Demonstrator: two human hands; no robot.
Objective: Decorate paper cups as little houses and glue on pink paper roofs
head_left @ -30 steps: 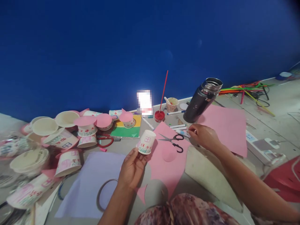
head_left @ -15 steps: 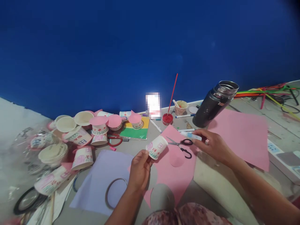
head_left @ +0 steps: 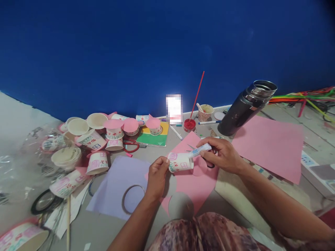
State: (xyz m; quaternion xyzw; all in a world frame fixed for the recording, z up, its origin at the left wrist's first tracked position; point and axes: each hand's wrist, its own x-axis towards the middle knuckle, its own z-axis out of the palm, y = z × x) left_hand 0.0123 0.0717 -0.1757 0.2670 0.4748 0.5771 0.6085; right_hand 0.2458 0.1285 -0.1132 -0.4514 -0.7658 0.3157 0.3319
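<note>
My left hand (head_left: 157, 174) pinches a white paper cup (head_left: 179, 162) at its left end. The cup lies on its side in the air, with a pink door, a window and red flowers drawn on it. Between the fingers of my right hand (head_left: 223, 153) is a white and blue glue tube (head_left: 201, 150), its tip at the cup's right end. Whether glue comes out, I cannot tell. Beneath lie a pink paper disc (head_left: 200, 168) and a pink sheet (head_left: 188, 186) with round cut-outs. Black-handled scissors (head_left: 210, 165) are mostly hidden behind my right hand.
Decorated cups, several with pink paper tops (head_left: 131, 126), crowd the left side. A purple sheet (head_left: 108, 190) bears a tape roll (head_left: 125, 205). Behind are a red paint pot (head_left: 189, 124) with a brush, and a tall black flask (head_left: 239, 113). Another pink sheet (head_left: 272, 146) lies right.
My right hand has lifted the glue tube and brought it left to the cup. The cup has tipped from leaning to nearly horizontal in my left hand.
</note>
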